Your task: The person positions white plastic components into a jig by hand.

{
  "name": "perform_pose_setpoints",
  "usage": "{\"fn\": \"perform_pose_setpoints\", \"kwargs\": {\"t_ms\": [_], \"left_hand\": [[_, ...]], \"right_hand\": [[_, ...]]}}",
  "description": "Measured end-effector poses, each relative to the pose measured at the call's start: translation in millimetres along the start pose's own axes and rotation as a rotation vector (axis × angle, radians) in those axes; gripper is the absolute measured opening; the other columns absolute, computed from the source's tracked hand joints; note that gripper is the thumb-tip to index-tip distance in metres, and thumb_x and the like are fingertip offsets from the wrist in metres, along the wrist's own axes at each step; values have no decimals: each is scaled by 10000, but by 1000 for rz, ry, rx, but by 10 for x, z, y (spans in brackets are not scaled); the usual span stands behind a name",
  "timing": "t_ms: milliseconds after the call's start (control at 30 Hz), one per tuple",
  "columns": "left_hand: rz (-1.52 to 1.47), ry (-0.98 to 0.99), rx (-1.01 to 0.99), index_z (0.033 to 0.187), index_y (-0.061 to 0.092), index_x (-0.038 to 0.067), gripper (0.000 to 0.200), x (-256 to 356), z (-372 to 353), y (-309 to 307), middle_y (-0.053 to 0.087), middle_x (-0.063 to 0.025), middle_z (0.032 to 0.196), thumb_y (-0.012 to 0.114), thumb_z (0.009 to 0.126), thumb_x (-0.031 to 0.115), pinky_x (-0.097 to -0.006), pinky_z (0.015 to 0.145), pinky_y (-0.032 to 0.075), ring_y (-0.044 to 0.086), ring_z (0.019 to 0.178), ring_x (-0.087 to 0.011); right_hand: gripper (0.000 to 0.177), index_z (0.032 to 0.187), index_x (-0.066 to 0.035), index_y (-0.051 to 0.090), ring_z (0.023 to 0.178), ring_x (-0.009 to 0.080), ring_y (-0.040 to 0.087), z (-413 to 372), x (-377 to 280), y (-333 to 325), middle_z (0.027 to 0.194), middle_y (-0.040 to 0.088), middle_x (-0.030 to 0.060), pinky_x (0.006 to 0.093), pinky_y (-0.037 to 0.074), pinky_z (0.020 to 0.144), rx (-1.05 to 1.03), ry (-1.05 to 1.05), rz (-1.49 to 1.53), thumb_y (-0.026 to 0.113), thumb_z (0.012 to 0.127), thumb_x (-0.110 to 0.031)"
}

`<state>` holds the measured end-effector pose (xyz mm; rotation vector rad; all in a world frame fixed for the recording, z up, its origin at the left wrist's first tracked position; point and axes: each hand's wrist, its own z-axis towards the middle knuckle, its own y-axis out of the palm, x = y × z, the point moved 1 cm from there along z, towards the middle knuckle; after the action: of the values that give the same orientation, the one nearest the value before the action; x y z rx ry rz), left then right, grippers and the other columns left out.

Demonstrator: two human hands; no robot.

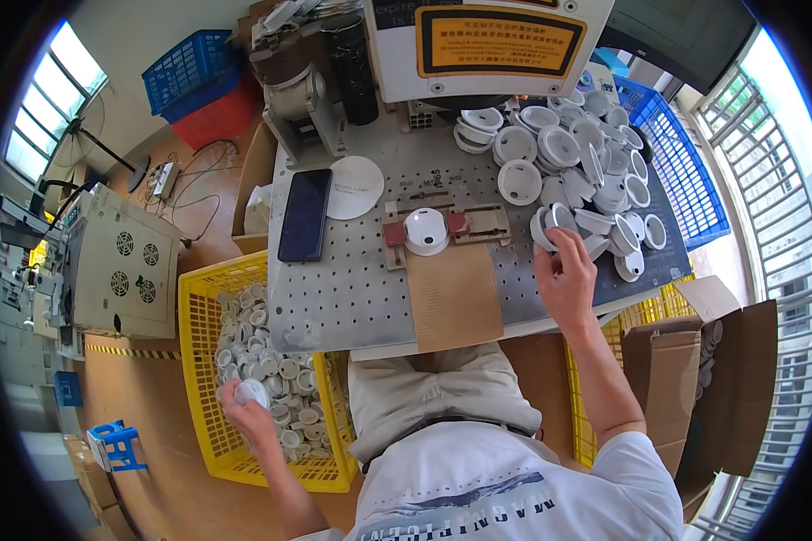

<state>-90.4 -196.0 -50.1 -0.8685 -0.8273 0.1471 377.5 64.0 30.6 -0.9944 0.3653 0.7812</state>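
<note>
My left hand [248, 412] is closed round a white round part [253, 392] over the yellow basket [338, 424], which holds many similar parts. At the right of the metal table [334, 311], my right hand [564, 266] pinches a white cup-shaped part [541, 229] at the near edge of a large heap of white parts [559, 146]. Another white round part [426, 232] sits in the fixture [483, 224] between two red blocks, under the machine. A brown cardboard strip [453, 293] lies in front of it.
A phone [305, 215] and a white disc [355, 187] lie on the table's left. The white machine housing [496, 50] overhangs the back. A blue basket [681, 158] stands beyond the right edge, with a cardboard box [663, 388] below. A motor-like device [298, 99] stands at the back left.
</note>
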Motion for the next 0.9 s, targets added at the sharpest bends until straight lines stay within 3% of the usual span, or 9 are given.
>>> {"fn": "perform_pose_setpoints", "kwargs": {"t_ms": [100,200,433,533,600,633,700,833,900], "left_hand": [[161,-136,125,1063,559,-85,438,-361,37,-197,589,-234,1059,391,660,-119,-445,1023,400,564,1048,-399],[87,-64,87,1082,557,-92,441,-250,190,-203,584,-235,1059,399,670,-110,-448,1037,392,560,1060,-392],[-213,290,-110,1083,555,-90,470,1257,529,429,584,-215,1080,412,635,-95,-434,1025,403,558,1065,-379],[-327,578,-207,992,583,-124,384,1987,541,855,564,-234,1154,506,617,-86,-431,1020,405,543,1111,-402],[-297,756,-237,872,610,-139,259,2444,545,1181,565,-247,1179,540,629,-85,-438,1027,403,525,1150,-417],[-267,840,-243,813,612,-142,196,2658,546,1338,574,-249,1175,534,641,-90,-445,1036,400,518,1162,-429],[-185,866,-374,706,637,-130,107,3014,556,1648,569,-271,1204,575,677,-47,-453,1042,387,477,1204,-439],[-20,1091,-407,710,676,-99,120,3235,406,2152,571,-283,1195,612,693,1,-466,1021,391,473,1189,-422],[201,1097,-518,708,706,-56,125,3278,306,2150,582,-276,1151,644,696,53,-468,1006,389,469,1162,-405]], "right_hand": [[253,1084,-42,631,612,267,641,-28,155,-155,1083,660,118,363,517,575,93,69,-106,699,850,-109],[200,1063,-47,635,719,321,671,2,240,-153,1034,667,117,399,525,622,44,27,-269,673,877,-110],[112,1011,-45,633,712,355,650,83,283,-238,955,661,126,403,520,606,69,-31,-243,634,903,-71],[83,998,-22,619,649,280,652,41,91,-291,846,650,100,358,505,576,130,-104,-145,614,935,-76],[107,997,6,606,552,150,588,-61,19,-283,720,606,51,287,451,490,19,151,196,595,973,-97],[107,997,6,606,552,150,588,-69,-38,-269,720,606,51,287,451,490,23,151,190,595,973,-97],[157,1010,26,602,513,58,510,-123,-130,-202,668,566,11,225,377,428,-273,656,779,580,996,-129],[179,1047,34,603,495,69,507,-242,4,-80,744,609,36,228,384,423,-332,793,828,588,989,-135],[204,1106,39,594,554,85,555,-246,15,-129,869,641,71,253,444,478,-310,583,443,597,972,-116]]}}
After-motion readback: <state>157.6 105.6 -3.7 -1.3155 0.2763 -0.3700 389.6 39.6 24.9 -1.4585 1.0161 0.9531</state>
